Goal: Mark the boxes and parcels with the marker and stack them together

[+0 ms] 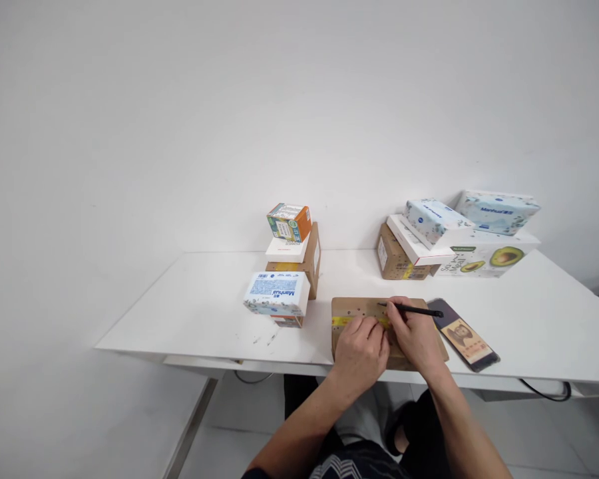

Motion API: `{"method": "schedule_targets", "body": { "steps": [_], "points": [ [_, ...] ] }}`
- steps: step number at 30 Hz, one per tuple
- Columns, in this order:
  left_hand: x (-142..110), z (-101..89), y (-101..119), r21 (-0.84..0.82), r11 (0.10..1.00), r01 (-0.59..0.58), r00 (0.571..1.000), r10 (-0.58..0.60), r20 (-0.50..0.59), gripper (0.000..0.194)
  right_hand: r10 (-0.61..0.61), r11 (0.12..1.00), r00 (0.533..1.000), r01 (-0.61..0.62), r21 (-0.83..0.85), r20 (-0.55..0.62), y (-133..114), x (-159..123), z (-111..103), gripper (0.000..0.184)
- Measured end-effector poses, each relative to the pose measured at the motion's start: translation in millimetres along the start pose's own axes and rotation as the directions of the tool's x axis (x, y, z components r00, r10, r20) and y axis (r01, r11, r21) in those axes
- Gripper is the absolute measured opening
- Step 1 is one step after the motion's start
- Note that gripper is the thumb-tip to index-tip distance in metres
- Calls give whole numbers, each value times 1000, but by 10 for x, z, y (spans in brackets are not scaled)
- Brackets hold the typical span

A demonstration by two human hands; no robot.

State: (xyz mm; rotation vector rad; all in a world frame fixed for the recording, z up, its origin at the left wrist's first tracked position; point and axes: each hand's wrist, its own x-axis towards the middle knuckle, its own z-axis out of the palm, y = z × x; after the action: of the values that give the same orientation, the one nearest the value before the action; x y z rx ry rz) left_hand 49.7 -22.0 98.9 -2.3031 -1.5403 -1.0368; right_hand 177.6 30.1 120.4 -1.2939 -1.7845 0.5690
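Black pen was pinched in my right hand over a cardboard box. Left hand lay there curled, grip unclear.

The carton lies on the worktop, left of the phone; the left box pile and right box pile stand behind.

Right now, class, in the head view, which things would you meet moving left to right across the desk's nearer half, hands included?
Blue-and-white Manhua pack → left hand → right hand → phone.
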Motion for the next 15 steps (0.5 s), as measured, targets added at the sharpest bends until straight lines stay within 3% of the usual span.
{"method": "schedule_targets", "body": {
  "steps": [6,10,12,15],
  "points": [
    [8,-12,5,-4,1000,-4,1000,4,-14,14,36,998,997,-32,60,-62,42,-31,10,24],
    [3,-10,5,1,1000,-11,1000,11,-21,14,131,966,978,-89,244,-162,48,-130,2,24],
    [-4,-8,3,3,1000,-10,1000,10,-18,13,149,947,945,-51,318,-292,46,-184,-63,25],
    [-13,-12,6,5,1000,-3,1000,3,4,13,174,940,843,12,341,-509,152,-241,-232,28]
  ]
}}
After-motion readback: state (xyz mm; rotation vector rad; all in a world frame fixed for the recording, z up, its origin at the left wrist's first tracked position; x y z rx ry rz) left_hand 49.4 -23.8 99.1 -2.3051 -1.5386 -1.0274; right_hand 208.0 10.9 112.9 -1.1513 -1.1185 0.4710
